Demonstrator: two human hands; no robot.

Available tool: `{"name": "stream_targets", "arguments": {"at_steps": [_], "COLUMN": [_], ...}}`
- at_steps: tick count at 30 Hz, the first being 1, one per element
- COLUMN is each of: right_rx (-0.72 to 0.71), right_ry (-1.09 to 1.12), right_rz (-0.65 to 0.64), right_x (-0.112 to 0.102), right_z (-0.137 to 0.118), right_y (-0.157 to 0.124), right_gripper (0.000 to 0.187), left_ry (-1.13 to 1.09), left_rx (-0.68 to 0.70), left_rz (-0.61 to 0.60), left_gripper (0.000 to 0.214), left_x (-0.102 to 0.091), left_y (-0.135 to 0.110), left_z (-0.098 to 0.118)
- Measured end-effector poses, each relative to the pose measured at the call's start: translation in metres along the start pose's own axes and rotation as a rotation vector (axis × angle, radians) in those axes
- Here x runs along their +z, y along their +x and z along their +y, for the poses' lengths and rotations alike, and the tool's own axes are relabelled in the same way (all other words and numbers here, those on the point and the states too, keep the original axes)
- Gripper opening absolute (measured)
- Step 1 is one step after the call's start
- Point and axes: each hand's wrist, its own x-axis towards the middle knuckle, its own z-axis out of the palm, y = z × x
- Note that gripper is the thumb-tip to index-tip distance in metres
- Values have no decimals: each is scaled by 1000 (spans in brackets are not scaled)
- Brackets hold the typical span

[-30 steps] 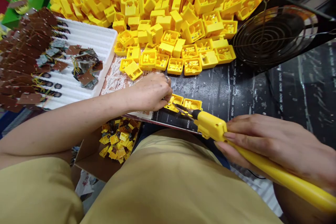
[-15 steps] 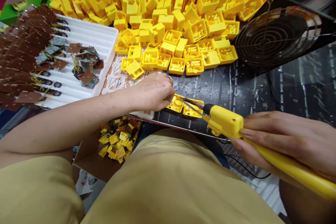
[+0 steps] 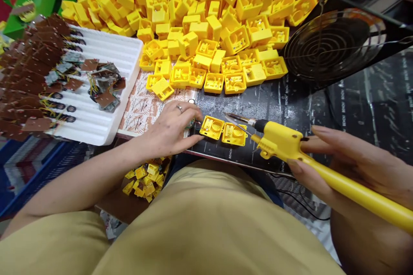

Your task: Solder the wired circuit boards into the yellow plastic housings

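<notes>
My right hand (image 3: 351,167) is wrapped around a yellow soldering iron (image 3: 284,139). Its metal tip points left, just above two small open yellow plastic case halves (image 3: 212,127) lying side by side on the black bench top. A thin metal tube runs beside the tip, over the right-hand half (image 3: 232,134). Left of the cases, my left hand (image 3: 169,129) rests low at the bench edge, thumb and fingers curled around a small part with a greenish and dark look, mostly hidden. The thumb tip comes close to the left case half.
Many yellow cases (image 3: 206,47) are heaped at the back. A white foam tray (image 3: 129,58) with brown circuit boards and wires stands at left. A black fan (image 3: 332,43) stands at back right. Below the edge, a box holds yellow parts (image 3: 148,180); a blue crate (image 3: 29,176) is at lower left.
My left hand has drawn back left and down from the case halves, and its thumb now shows. The soldering iron's tip has lifted slightly off the cases. The view has shifted a little.
</notes>
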Motion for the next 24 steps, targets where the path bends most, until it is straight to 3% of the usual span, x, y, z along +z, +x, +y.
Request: {"name": "stream_targets", "arguments": {"at_steps": [5, 9, 12, 16, 17, 21, 24], "right_rx": [-17, 162, 278, 32, 35, 348, 329], "right_ry": [12, -20, -37, 1, 3, 34, 32], "right_rz": [39, -2, 2, 43, 31, 49, 93], "right_x": [5, 3, 5, 7, 7, 7, 9], "right_z": [-21, -43, -46, -39, -39, -49, -43], "right_y": [8, 11, 10, 11, 10, 6, 0], "right_gripper": [49, 38, 32, 47, 49, 42, 48], "left_ry": [1, 8, 128, 223, 192, -28, -73], "left_rx": [-29, 61, 150, 207, 196, 91, 43], "left_rz": [191, 274, 258, 189, 186, 231, 198], "left_gripper": [14, 9, 11, 18, 20, 22, 20], "left_x": [27, 29, 28, 27, 27, 21, 19], "left_y": [-12, -17, -18, -15, -13, -3, 8], "left_z": [-4, -13, -18, -21, -21, -19, -16]}}
